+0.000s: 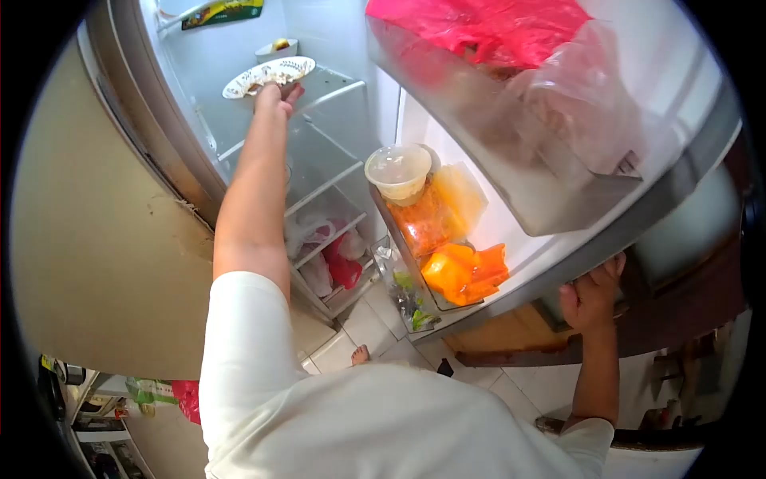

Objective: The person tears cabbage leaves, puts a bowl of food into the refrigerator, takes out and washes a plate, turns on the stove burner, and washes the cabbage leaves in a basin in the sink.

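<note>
Inside the open fridge, my left hand [279, 99] reaches to the near edge of a white patterned plate [234, 86] with bits of food on it. The fingers are partly under the plate's rim, the thumb side hidden. Behind the plate stands a small white bowl [277, 53] with something yellow in it. On the right, my right hand [594, 297] is at the outer edge of the fridge door [527, 289], its fingers curled against it.
The door's lower bin holds a lidded plastic tub [398, 172], orange packets and an orange bag [465, 273]. A pink bag [487, 30] fills the upper bin. Glass shelves [327, 189] lie below the plate. A bare foot [361, 354] shows on the tiled floor.
</note>
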A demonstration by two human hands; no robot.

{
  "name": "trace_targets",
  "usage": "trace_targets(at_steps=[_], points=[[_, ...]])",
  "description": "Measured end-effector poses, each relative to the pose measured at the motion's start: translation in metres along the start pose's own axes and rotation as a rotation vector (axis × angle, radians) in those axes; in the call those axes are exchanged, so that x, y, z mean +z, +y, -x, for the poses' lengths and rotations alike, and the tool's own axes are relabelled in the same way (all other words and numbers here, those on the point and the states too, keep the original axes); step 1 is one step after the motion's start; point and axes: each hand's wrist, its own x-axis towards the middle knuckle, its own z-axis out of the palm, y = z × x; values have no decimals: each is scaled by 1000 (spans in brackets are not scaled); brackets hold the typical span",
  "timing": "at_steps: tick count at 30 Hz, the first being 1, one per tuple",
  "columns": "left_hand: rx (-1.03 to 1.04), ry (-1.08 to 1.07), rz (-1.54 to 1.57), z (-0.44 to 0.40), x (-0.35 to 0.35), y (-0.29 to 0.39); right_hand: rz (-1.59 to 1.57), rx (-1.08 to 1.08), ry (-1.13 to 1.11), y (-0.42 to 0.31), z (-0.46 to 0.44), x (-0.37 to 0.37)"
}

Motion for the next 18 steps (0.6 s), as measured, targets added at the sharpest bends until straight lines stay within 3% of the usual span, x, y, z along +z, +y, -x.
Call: trace_targets(at_steps=[3, 6, 10, 12, 13, 16, 18], points=[[-48, 91, 22, -17, 0, 6, -18, 25, -30, 1, 3, 4], [52, -37, 38, -20, -11, -1, -42, 45, -17, -1, 7, 6], [267, 178, -54, 27, 2, -26, -86, 51, 1, 2, 14, 12], [428, 61, -30, 97, 2, -40, -93, 35, 3, 4, 17, 14], [449, -134, -54, 143, -11, -50, -91, 15, 14, 5, 16, 14], [461, -487, -367, 280, -71, -91, -103, -39, 24, 6, 13, 10], [524, -632, -974, 355, -130, -116, -98, -77, 61, 8, 15, 11]])
